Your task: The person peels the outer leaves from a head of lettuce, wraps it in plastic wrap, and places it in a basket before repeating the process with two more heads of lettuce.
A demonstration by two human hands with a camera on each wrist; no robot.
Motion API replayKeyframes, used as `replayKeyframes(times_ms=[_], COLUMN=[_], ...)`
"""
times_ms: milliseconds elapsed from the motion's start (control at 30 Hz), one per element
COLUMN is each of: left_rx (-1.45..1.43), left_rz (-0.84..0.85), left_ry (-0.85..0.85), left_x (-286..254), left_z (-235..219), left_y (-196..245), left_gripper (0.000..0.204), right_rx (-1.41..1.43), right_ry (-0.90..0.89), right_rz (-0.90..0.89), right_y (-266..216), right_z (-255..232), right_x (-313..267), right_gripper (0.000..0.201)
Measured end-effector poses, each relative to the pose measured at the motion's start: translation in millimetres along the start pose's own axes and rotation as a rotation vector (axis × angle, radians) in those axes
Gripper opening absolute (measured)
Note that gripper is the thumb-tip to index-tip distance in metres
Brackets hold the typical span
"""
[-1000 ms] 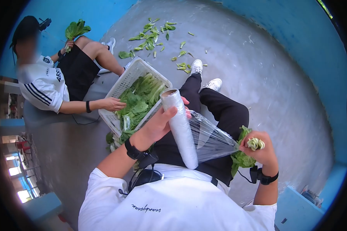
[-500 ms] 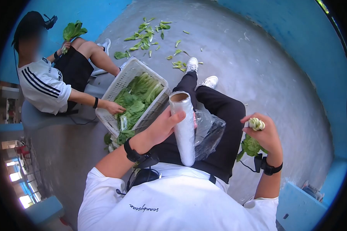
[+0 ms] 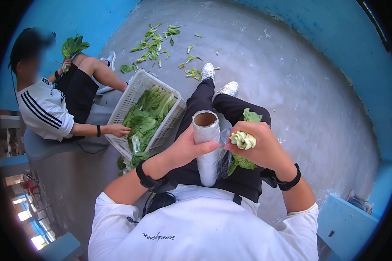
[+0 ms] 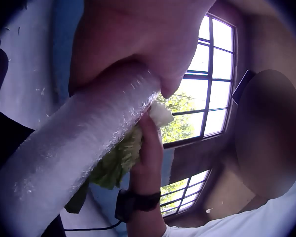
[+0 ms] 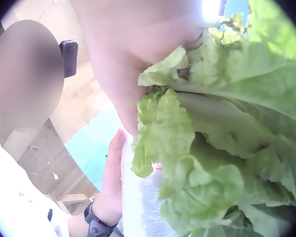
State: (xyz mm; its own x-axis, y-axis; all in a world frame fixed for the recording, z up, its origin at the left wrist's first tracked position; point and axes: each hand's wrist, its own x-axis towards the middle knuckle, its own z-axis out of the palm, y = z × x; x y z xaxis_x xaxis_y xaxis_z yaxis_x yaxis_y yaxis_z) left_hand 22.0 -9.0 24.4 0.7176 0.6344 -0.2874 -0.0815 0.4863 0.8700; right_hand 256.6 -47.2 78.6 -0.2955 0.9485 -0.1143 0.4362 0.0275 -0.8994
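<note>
My left hand point(image 3: 185, 148) grips the upper part of a thick roll of clear plastic film point(image 3: 207, 167), its thumb lying across the front. The roll stands nearly upright over my lap, the open cardboard core facing up. My right hand point(image 3: 265, 145) holds a bunch of leafy lettuce point(image 5: 202, 182), with the pale stem end point(image 3: 243, 140) poking out above the fist. Its fingertips are at the roll's right side, close to the left thumb, where a crumpled loose flap of film point(image 3: 224, 161) hangs. Lettuce leaves spread out below the right hand.
A white plastic crate point(image 3: 170, 126) of leafy greens stands to the left of my legs. Beyond it sits another person point(image 3: 48, 108), one hand at the crate and the other holding a green bunch point(image 3: 74, 45). Loose leaves point(image 3: 150, 50) are scattered on the grey floor.
The film was stretched from the roll to my right hand, then slipped free and went slack. My right hand, with the lettuce, has come left to the roll. The roll stands more upright.
</note>
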Motion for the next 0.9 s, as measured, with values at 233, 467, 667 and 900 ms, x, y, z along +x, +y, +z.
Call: replayKeyframes(times_ms=[233,467,667,900], left_rx=[0.015,0.024,-0.011,-0.008], left_rz=[-0.01,-0.068,-0.015,0.059], left_ry=[-0.02,-0.039,-0.086,-0.099], left_x=[0,-3,-10,-7], left_z=[-2,-4,-7,-15], left_y=[0,1,4,-1], left_gripper=[0.041,0.06,0.053,0.052], right_rx=[0.21,0.135,0.019,0.004], right_ry=[0.053,-0.035,-0.05,-0.114], right_rz=[0.022,0.019,0.002,0.023], right_y=[-3,-4,-4,6], right_z=[-2,-2,3,1], right_x=[2,-4,-10,-15], right_gripper=[0.023,0.02,0.023,0.022])
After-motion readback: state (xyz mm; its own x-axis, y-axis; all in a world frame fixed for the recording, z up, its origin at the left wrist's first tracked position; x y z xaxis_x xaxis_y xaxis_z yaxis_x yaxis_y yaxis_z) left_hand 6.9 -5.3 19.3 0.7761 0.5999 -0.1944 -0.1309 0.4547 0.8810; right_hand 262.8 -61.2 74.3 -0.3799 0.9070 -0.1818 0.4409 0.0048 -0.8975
